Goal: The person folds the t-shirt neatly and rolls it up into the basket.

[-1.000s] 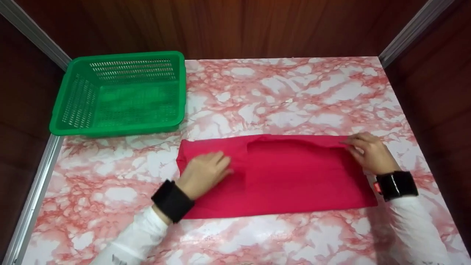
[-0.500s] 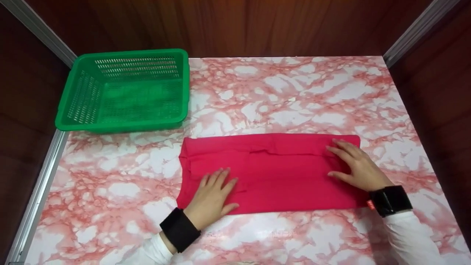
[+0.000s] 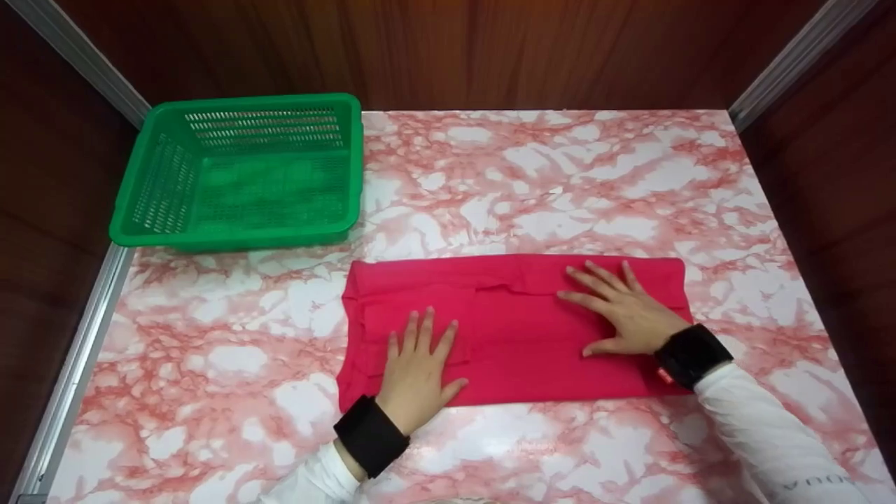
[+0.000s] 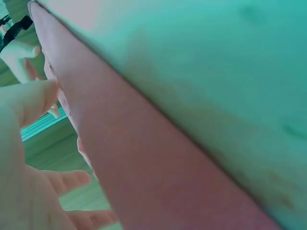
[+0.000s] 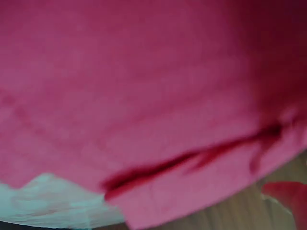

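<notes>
A crimson-red cloth (image 3: 532, 371) lies folded into a long rectangle on the table, with a narrow strip turned in along its far edge and layered flaps at its left end. My left hand (image 3: 416, 381) rests on the left part, fingers straight and spread. On the right part lies my right hand (image 3: 633, 318), fingers also spread wide. In the left wrist view, fingers of my left hand (image 4: 29, 139) show beside the cloth (image 4: 124, 139). The right wrist view shows the cloth (image 5: 120, 86) up close, with a fold gap and one fingertip (image 5: 285, 191).
A green perforated plastic basket (image 3: 357, 168) stands at the table's back left. Dark wood panels (image 3: 462, 56) with metal corner strips enclose the back and sides. The table (image 3: 574, 455) has a red and white marbled top.
My right hand let go of the far edge, laid that strip down over the cloth, then slid left across it. My left hand came down flat on the left end.
</notes>
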